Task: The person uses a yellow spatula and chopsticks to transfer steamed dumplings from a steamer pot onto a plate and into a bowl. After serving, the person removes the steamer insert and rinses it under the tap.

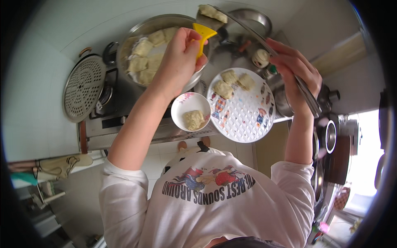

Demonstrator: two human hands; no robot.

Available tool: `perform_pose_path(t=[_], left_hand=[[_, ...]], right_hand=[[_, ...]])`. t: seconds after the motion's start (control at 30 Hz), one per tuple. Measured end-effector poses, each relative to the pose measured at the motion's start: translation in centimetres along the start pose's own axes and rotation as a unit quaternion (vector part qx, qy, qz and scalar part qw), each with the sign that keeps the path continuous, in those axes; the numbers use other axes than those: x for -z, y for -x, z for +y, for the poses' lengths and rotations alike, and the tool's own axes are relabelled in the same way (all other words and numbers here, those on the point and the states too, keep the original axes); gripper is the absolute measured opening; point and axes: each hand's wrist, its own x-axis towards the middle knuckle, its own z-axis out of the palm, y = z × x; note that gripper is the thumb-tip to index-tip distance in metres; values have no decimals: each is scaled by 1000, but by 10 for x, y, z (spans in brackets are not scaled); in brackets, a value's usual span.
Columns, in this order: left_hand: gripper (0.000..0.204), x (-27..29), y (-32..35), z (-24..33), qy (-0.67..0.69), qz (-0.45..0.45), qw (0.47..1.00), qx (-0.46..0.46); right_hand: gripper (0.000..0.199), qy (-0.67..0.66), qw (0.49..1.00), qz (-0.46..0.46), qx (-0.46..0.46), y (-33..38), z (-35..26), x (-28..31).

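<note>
My left hand [182, 58] is closed round a yellow plastic scraper [204, 32], over the right side of a large round metal steamer pot [122, 51]. Several pale, squarish steamed buns [142, 48] lie inside the pot. My right hand [295, 70] grips the long handle of a metal turner [260, 38]. On the turner's blade, beyond the pot's right edge, rests one pale bun [212, 13]; the scraper is just below it, apart. A white patterned plate [244, 124] holds three buns [224, 89] at its far left. One more bun [193, 119] sits in a small white bowl [180, 106].
A perforated steamer tray [84, 89] leans at the left of the stove by a burner [106, 95]. Behind the plate stand a small jar [260, 58] and a round metal lid [252, 20]. Pans [317, 182] hang or stand at the right.
</note>
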Motion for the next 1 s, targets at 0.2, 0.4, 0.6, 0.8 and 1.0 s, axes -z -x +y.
perform_pose_path(t=[0.2, 0.4, 0.6, 0.8, 1.0], left_hand=[[9, -67, 8, -70, 110, -171, 973, 113], [7, -95, -2, -220, 95, -216, 953, 188], [9, -91, 5, -294, -12, -199, 956, 215], [13, -82, 5, -310, -64, -182, 950, 246], [14, -77, -1, -293, -98, -170, 932, 305]], right_hand=[[11, 84, 989, -2, -118, 90, -22, 55], [10, 78, 962, -18, -261, 183, 15, 14], [8, 65, 957, -30, -281, 233, 35, -22], [7, 46, 948, -44, -311, 244, 37, -40], [9, 55, 948, -45, -310, 252, 39, -50]])
